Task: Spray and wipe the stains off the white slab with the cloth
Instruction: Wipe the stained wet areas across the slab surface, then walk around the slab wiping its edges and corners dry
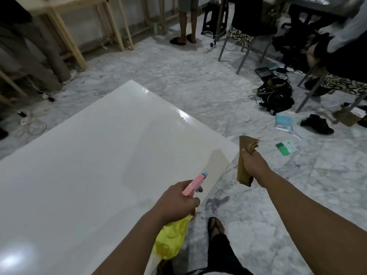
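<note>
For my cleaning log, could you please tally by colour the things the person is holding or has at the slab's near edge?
Pink: 1, the spray bottle in the left hand
Brown: 1, the cloth in the right hand
Yellow: 1, a bag below the left hand
Total: 3

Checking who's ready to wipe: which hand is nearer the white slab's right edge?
Left. The left hand holds the spray bottle over that edge of the white slab; the right hand, gripping the cloth, is off it.
</note>
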